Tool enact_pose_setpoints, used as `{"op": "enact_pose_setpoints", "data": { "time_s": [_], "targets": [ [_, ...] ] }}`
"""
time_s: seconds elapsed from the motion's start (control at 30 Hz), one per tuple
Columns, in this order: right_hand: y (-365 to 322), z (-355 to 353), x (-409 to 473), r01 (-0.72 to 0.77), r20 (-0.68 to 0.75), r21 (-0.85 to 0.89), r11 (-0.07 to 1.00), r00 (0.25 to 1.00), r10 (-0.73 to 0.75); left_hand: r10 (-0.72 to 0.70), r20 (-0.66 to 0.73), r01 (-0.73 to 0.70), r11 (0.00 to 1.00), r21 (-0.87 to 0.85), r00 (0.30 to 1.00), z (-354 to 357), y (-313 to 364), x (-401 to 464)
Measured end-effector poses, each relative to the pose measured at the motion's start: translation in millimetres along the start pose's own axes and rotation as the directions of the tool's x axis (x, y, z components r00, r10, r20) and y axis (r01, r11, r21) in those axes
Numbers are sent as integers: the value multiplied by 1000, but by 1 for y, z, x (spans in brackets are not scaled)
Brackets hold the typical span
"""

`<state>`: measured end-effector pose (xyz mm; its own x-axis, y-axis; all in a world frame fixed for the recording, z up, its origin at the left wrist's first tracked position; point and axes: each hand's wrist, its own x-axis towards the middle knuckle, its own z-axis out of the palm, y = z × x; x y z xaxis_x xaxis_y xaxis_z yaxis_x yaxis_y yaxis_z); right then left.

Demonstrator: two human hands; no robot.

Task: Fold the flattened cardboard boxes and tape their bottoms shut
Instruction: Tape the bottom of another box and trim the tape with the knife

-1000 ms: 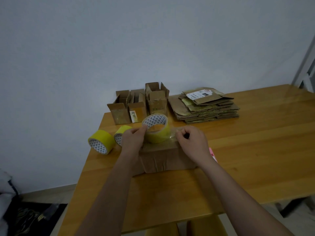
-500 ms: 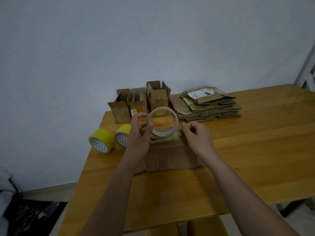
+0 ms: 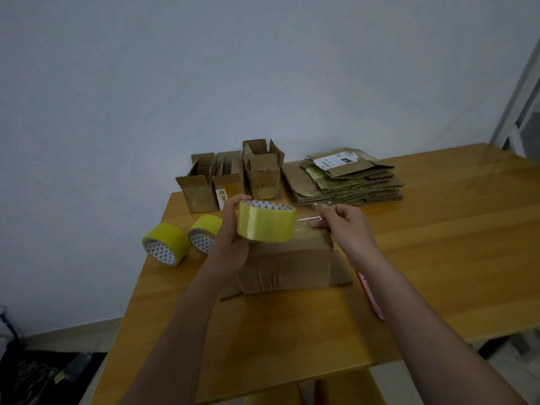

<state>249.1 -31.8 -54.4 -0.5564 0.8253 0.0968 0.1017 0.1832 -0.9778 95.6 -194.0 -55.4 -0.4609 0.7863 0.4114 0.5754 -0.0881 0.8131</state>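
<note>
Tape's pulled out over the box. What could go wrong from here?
1. The loose strip between the tape roll in the left hand and the right hand's pinch could fold onto itself.
2. Neither hand holds the box; it may shift during sticking.
3. No cutter is identifiable; tearing could be ragged.

The surface (image 3: 438, 229) you worked at was varnished yellow wood with a soft sheen. Your folded box (image 3: 286, 267) was matt brown corrugated cardboard, creased and scuffed. The roll of tape (image 3: 264, 222) in your left hand (image 3: 230, 244) looked glossy yellow plastic film; the strip (image 3: 306, 222) drawn toward three o'clock was clear and shiny. The flattened stack (image 3: 347, 179) at one o'clock was rough cardboard with paper labels.
</note>
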Motion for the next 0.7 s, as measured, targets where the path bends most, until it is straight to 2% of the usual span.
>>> {"op": "enact_pose_setpoints", "data": {
  "time_s": [0.1,0.23,0.33,0.47,0.57,0.7],
  "targets": [
    [4,-2,1,-20,5,39,999,1000,20,-47,19,46,999,20,999,4,3,2],
    [4,-2,1,-14,11,29,999,1000,13,-235,6,235,972,-17,972,8,9,7],
    [2,-1,-1,-21,6,26,999,1000,21,-302,-32,301,953,-42,953,5,10,13],
    [2,0,-1,-25,-10,-1,1000,1000,25,-453,4,452,889,-77,892,0,14,20],
    [2,1,-1,-14,-11,-11,1000,1000,14,-467,66,471,875,-113,882,-2,16,21],
    [5,3,0,-12,-34,10,1000,999,12,-399,57,403,912,-81,915,1,18,18]
  ]
}}
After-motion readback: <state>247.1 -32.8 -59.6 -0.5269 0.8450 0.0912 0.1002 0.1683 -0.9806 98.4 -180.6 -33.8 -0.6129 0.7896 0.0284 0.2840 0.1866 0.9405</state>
